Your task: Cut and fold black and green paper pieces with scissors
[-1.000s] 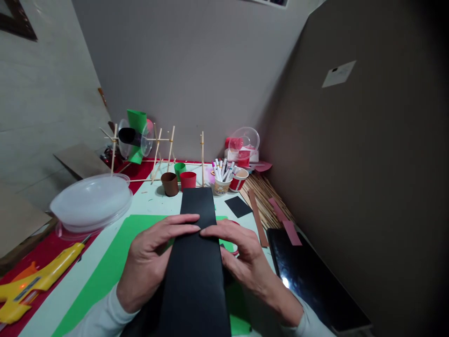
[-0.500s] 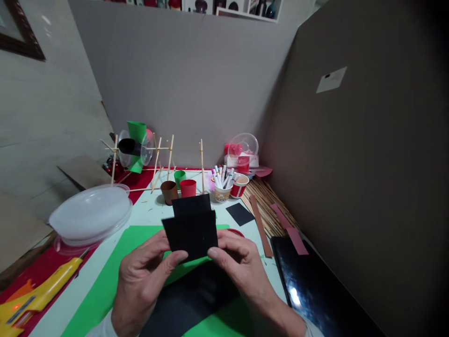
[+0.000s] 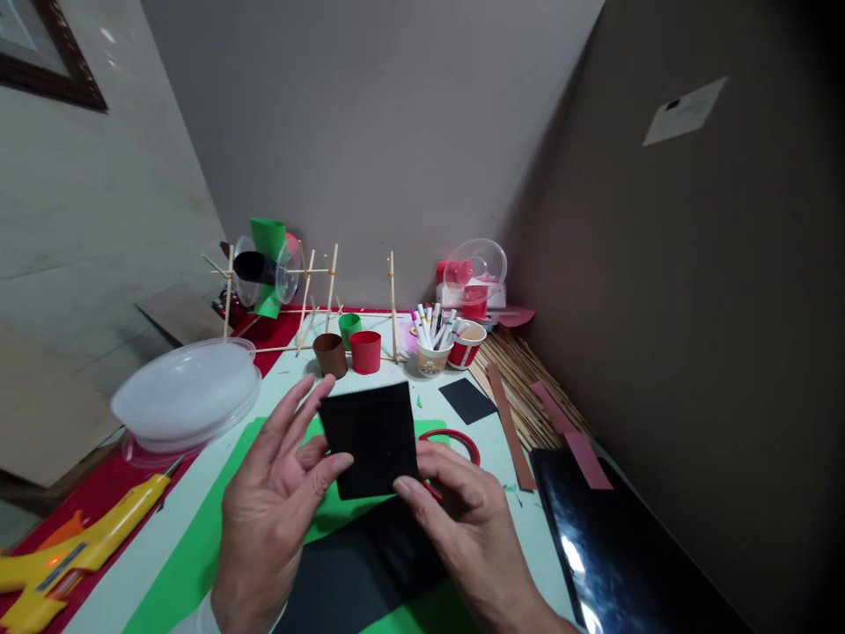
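A small black paper square (image 3: 370,440) stands upright between my hands, above the work surface. My left hand (image 3: 277,493) has its thumb over the square's left edge, while two of its fingers are raised and spread behind. Along the right edge my right hand (image 3: 462,519) pinches the square between thumb and fingers. Only one face shows, so I cannot tell how many layers are there. Below lies a larger black sheet (image 3: 356,563) on a green sheet (image 3: 178,546). Red-handled scissors (image 3: 462,438) rest behind my right hand, partly hidden.
On the left are a yellow glue gun (image 3: 99,546) and stacked clear plastic lids (image 3: 185,387). Brown (image 3: 330,355) and red (image 3: 365,352) paper cups, a marker cup (image 3: 432,359) and a stick frame (image 3: 393,299) stand behind. Thin sticks (image 3: 528,396) and a glossy black panel (image 3: 607,546) lie right.
The two offset black pieces now line up as one square. My left fingers have lifted and spread. The view has tilted down and shifted left, uncovering the scissors' handle.
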Available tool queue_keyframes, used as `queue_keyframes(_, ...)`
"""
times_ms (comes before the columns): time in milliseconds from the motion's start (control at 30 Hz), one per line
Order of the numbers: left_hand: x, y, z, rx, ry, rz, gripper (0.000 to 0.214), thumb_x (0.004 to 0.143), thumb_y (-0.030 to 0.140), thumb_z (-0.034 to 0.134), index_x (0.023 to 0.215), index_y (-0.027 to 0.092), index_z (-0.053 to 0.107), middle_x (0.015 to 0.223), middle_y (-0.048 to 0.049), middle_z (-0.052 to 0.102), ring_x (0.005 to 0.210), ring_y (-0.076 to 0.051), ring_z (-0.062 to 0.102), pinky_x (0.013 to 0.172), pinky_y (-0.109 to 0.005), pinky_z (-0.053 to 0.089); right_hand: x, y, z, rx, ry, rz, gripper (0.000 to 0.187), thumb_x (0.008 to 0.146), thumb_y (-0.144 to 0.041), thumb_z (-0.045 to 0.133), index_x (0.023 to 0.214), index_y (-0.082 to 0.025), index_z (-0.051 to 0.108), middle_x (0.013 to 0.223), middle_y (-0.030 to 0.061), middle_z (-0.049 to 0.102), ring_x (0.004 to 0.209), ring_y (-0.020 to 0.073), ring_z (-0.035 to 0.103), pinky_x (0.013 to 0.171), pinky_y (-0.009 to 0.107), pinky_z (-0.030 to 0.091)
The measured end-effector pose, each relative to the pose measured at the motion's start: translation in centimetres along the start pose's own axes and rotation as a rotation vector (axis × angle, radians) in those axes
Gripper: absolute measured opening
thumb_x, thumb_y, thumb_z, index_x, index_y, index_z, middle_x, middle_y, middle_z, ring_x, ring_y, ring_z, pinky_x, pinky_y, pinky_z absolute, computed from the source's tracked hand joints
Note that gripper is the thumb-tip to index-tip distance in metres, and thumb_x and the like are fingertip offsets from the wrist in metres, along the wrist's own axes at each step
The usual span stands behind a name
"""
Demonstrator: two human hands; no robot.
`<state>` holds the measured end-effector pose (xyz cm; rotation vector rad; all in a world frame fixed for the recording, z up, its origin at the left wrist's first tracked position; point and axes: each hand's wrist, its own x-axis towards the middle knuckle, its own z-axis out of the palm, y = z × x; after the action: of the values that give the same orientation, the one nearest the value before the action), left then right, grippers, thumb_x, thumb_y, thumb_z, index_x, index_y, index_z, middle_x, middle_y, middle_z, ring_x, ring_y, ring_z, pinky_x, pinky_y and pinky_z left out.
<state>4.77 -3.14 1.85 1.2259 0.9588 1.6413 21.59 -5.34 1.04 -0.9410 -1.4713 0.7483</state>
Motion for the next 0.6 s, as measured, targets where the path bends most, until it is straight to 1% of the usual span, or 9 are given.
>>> queue_keyframes(67,0.0,0.1,-0.1,0.048,0.021,-0.049,0.071,0.079,0.025,0.079,0.141,0.043,0.051,0.142,0.0003,0.062,0.123,-0.017,0.060,0.093,-0.017,0.051,-0.2,0.3,0.1,-0.008,0.009,0.042,0.006,0.089,-0.021,0.065,0.090,-0.019,0.071,0.094,0.0071,0.073,0.087,0.0205,0.070,0.077,0.029,0.054)
queue_keyframes(133,-0.1,0.1,-0.3,0.103,0.044,-0.099,0.071,0.078,0.027,0.080,0.140,0.044,0.051,0.136,0.0028,0.066,0.120,-0.014,0.062,0.091,-0.013,0.050,-0.4,0.4,0.2,-0.011,0.040,0.097,0.013,0.088,-0.022,0.067,0.101,-0.021,0.066,0.094,0.0050,0.072,0.085,0.0192,0.069,0.075,0.028,0.054)
queue_keyframes(233,-0.1,-0.2,-0.5,0.114,0.077,-0.140,0.061,0.073,0.031,0.083,0.130,0.038,0.064,0.127,0.0014,0.072,0.117,-0.017,0.065,0.092,-0.017,0.052,-0.6,0.3,0.3,0.043,0.060,0.174,0.035,0.086,-0.021,0.068,0.118,-0.026,0.053,0.092,0.0001,0.070,0.084,0.0157,0.068,0.077,0.025,0.053)
queue_keyframes(300,-0.1,-0.3,-0.4,0.098,0.119,-0.164,0.054,0.066,0.032,0.088,0.118,0.031,0.073,0.114,-0.0010,0.077,0.106,-0.019,0.071,0.087,-0.019,0.056,-0.6,-0.1,0.2,0.080,0.034,0.201,0.040,0.088,-0.022,0.066,0.124,-0.026,0.049,0.095,-0.0003,0.071,0.088,0.0152,0.068,0.082,0.026,0.052)
queue_keyframes(367,-0.2,-0.2,-0.2,0.097,0.147,-0.194,0.048,0.058,0.031,0.091,0.104,0.027,0.078,0.102,-0.0016,0.080,0.090,-0.018,0.075,0.078,-0.018,0.059,-0.5,-0.5,0.1,0.098,-0.002,0.208,0.032,0.091,-0.025,0.063,0.122,-0.025,0.053,0.099,0.0014,0.072,0.093,0.0158,0.068,0.084,0.026,0.052)
queue_keyframes(433,-0.3,0.1,0.1,0.088,0.136,-0.226,0.043,0.054,0.031,0.093,0.094,0.024,0.079,0.092,-0.0016,0.081,0.078,-0.017,0.076,0.072,-0.018,0.060,-0.4,-0.8,0.0,0.093,-0.019,0.203,0.018,0.095,-0.028,0.059,0.112,-0.023,0.061,0.099,0.0022,0.072,0.090,0.0154,0.068,0.079,0.024,0.052)
queue_keyframes(467,-0.4,0.3,0.2,0.080,0.119,-0.247,0.041,0.053,0.031,0.093,0.090,0.024,0.079,0.088,-0.0015,0.081,0.075,-0.018,0.076,0.070,-0.018,0.060,-0.3,-0.9,0.0,0.079,-0.018,0.199,0.014,0.096,-0.029,0.058,0.107,-0.022,0.064,0.096,0.0018,0.072,0.086,0.0146,0.068,0.076,0.023,0.052)
queue_keyframes(533,-0.5,0.5,0.2,0.060,0.088,-0.292,0.037,0.052,0.032,0.093,0.085,0.024,0.079,0.084,-0.0007,0.081,0.073,-0.018,0.076,0.068,-0.019,0.061,-0.3,-0.9,-0.1,0.033,-0.003,0.187,0.013,0.096,-0.028,0.057,0.100,-0.022,0.067,0.088,0.0002,0.071,0.077,0.0129,0.066,0.069,0.021,0.050)
queue_keyframes(600,-0.5,0.4,0.1,0.054,0.051,-0.331,0.033,0.053,0.033,0.093,0.082,0.024,0.079,0.079,0.0013,0.079,0.072,-0.016,0.074,0.067,-0.017,0.059,-0.3,-0.9,-0.1,-0.004,0.011,0.174,0.012,0.095,-0.026,0.058,0.098,-0.021,0.069,0.080,-0.0015,0.069,0.072,0.0120,0.064,0.065,0.020,0.048)
